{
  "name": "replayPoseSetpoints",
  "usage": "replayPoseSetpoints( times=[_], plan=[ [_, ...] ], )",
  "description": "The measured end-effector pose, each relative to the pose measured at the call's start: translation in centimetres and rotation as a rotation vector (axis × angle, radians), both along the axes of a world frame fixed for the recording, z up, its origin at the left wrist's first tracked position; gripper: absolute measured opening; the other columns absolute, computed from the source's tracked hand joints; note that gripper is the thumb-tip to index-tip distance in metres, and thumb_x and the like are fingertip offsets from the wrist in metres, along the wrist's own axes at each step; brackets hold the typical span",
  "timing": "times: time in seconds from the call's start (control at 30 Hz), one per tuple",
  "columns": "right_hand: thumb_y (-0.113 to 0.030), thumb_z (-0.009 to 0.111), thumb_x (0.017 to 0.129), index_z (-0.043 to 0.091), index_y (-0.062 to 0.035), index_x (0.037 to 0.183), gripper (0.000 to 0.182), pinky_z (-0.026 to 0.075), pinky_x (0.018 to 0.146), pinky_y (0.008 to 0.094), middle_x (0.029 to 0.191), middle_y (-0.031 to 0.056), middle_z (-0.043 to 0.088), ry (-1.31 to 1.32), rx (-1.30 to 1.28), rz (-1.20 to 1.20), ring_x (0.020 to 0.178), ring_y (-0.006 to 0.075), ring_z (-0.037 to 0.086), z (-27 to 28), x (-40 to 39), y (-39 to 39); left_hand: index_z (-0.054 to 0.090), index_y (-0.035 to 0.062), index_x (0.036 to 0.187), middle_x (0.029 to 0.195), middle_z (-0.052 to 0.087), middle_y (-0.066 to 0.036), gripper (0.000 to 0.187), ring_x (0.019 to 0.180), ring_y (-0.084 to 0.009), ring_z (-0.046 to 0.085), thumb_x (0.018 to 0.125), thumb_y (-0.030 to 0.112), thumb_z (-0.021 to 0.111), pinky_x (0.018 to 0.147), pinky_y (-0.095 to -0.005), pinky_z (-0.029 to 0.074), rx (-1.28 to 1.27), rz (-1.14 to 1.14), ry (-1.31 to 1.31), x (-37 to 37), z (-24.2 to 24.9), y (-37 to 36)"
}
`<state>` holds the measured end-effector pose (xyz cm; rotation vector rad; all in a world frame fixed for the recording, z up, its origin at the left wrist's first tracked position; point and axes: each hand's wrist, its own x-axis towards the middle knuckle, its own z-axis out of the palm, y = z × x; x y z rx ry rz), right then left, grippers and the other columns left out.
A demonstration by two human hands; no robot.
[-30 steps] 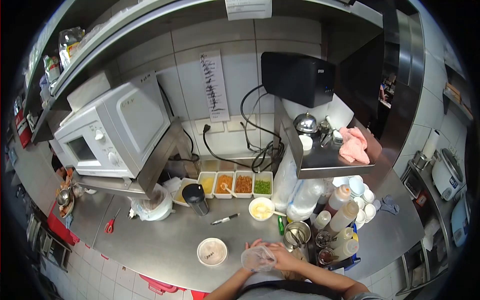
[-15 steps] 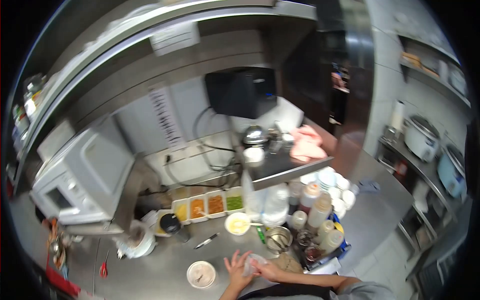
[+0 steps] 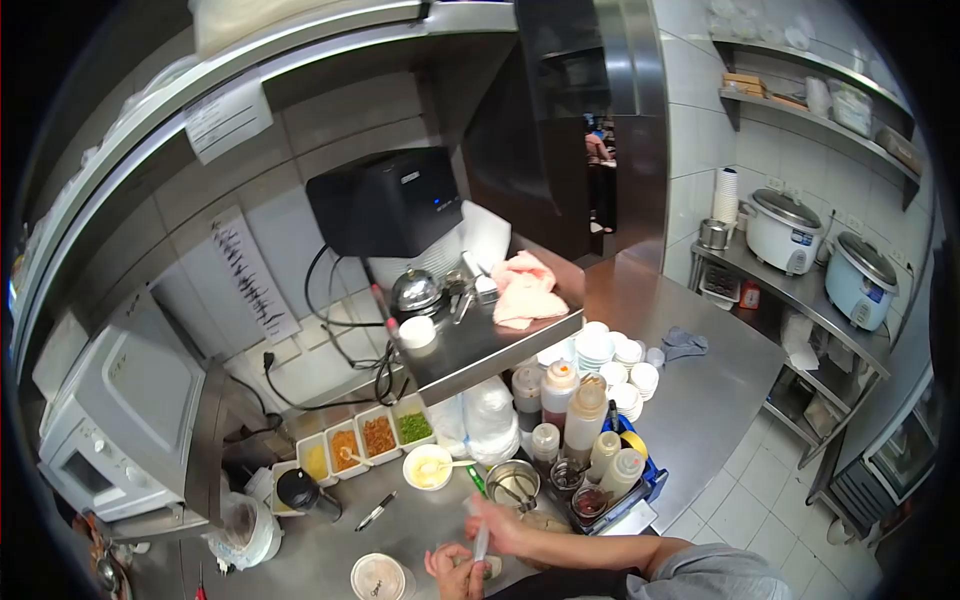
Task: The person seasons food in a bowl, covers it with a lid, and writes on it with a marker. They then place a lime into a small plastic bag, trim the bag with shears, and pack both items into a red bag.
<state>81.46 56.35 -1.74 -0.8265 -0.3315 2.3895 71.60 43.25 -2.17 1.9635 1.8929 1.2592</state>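
Observation:
At the bottom edge, my left hand (image 3: 456,571) has its fingers curled beside a small pale rounded thing (image 3: 491,567); I cannot tell what it is. Just above, my right hand (image 3: 497,527) closes on a translucent piece of plastic (image 3: 481,540), seen nearly edge-on and smeared by motion. To the left of my hands stands a round white tub (image 3: 381,577) with dark marks on top. A metal pot (image 3: 512,485) with utensils in it sits beyond my right hand. Part of a brown item (image 3: 545,522) shows behind my right forearm.
White trays of chopped toppings (image 3: 378,437) line the back beside a bowl of yellow food (image 3: 428,467) with a spoon. A marker (image 3: 376,511) and a black-lidded cup (image 3: 308,494) lie left. Sauce bottles (image 3: 585,415) crowd the right, below a raised metal shelf (image 3: 500,350).
The view has turned right. My left fingers, spread before, are now curled lower down. My right hand has come up over my left with the plastic, which both hands were on earlier.

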Motion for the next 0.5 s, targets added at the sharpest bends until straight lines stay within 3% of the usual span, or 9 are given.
replayPoseSetpoints(
  times=[0.07, 0.17, 0.2, 0.3, 0.33, 0.43, 0.47, 0.5],
  plan=[
    [-0.045, 0.053, 0.092, 0.052, -0.0107, 0.076, 0.038, 0.038, 0.061, 0.0298, 0.064, -0.0017, 0.044, -0.031, 0.276, 0.232, 0.06, 0.0123, 0.044, -2.2, -1.4, 0.3, 0.07, 0.0097, 0.095, 0.107, 0.059, -0.01, 0.019, 0.114, -0.03, 0.047, 0.083, 0.024, 0.062, 0.103, -0.0529, 0.016, 0.117, -0.036, -0.053, 0.6, 1.2, 0.1],
    [-0.054, 0.063, 0.082, 0.057, -0.0124, 0.08, 0.042, 0.031, 0.046, 0.024, 0.06, -0.0038, 0.043, -0.101, 0.287, 0.648, 0.051, 0.0076, 0.039, -0.6, -2.9, 1.2, 0.07, 0.011, 0.097, 0.106, 0.061, -0.01, 0.02, 0.114, -0.027, 0.049, 0.083, 0.024, 0.063, 0.102, -0.0516, 0.019, 0.083, -0.198, 0.145, 0.1, 4.9, -0.4],
    [-0.052, 0.064, 0.082, 0.056, -0.0122, 0.08, 0.041, 0.03, 0.044, 0.0236, 0.059, -0.004, 0.043, -0.093, 0.412, 0.761, 0.049, 0.0071, 0.038, -1.1, -3.2, 2.6, 0.07, 0.011, 0.094, 0.105, 0.062, -0.011, 0.018, 0.111, -0.0285, 0.052, 0.083, 0.023, 0.064, 0.096, -0.0471, 0.032, 0.057, -0.258, 0.2, -0.1, 5.8, -0.3],
    [-0.045, 0.065, 0.084, 0.055, -0.0102, 0.081, 0.037, 0.027, 0.04, 0.0232, 0.057, -0.0051, 0.043, -0.13, 0.725, 0.967, 0.045, 0.0052, 0.035, -0.3, -3.8, 4.8, 0.07, 0.0108, 0.09, 0.104, 0.063, -0.011, 0.015, 0.103, -0.0288, 0.056, 0.082, 0.023, 0.065, 0.086, -0.0422, 0.042, -0.187, -0.322, 0.384, -1.8, 6.9, 0.3],
    [-0.042, 0.065, 0.085, 0.054, -0.0093, 0.081, 0.035, 0.026, 0.039, 0.0233, 0.057, -0.0055, 0.042, -0.154, 0.819, 1.012, 0.044, 0.0045, 0.034, 0.3, -3.7, 5.2, 0.069, 0.0085, 0.086, 0.092, 0.065, -0.011, 0.016, 0.084, -0.0307, 0.061, 0.08, 0.023, 0.066, 0.07, -0.0415, 0.046, -0.102, -0.336, 0.493, -2.4, 7.1, 0.9],
    [-0.033, 0.066, 0.085, 0.052, -0.0092, 0.08, 0.028, 0.025, 0.038, 0.0229, 0.051, -0.0065, 0.038, -0.318, 0.958, 0.808, 0.042, 0.0038, 0.033, 2.1, -2.4, 4.1, 0.067, 0.0061, 0.083, 0.077, 0.065, -0.012, 0.019, 0.068, -0.033, 0.061, 0.078, 0.024, 0.068, 0.061, -0.0408, 0.047, -0.295, -0.164, 0.498, -3.7, 6.2, 2.7],
    [-0.028, 0.066, 0.085, 0.053, -0.0084, 0.08, 0.024, 0.026, 0.036, 0.0232, 0.052, -0.0034, 0.043, -0.358, 0.922, 0.702, 0.041, 0.0052, 0.038, 2.3, -2.1, 3.6, 0.065, 0.0048, 0.079, 0.067, 0.062, -0.014, 0.019, 0.059, -0.0298, 0.061, 0.08, 0.024, 0.068, 0.055, -0.04, 0.047, -0.206, -0.102, 0.475, -3.4, 5.9, 3.0],
    [-0.027, 0.066, 0.084, 0.054, -0.0081, 0.08, 0.023, 0.027, 0.037, 0.0233, 0.053, -0.0025, 0.045, -0.36, 0.927, 0.627, 0.041, 0.0058, 0.04, 1.1, -2.1, 3.4, 0.065, 0.0047, 0.078, 0.067, 0.062, -0.012, 0.019, 0.06, -0.0281, 0.062, 0.081, 0.024, 0.068, 0.056, -0.0397, 0.048, -0.247, -0.086, 0.314, -3.2, 6.0, 3.2]
  ],
)
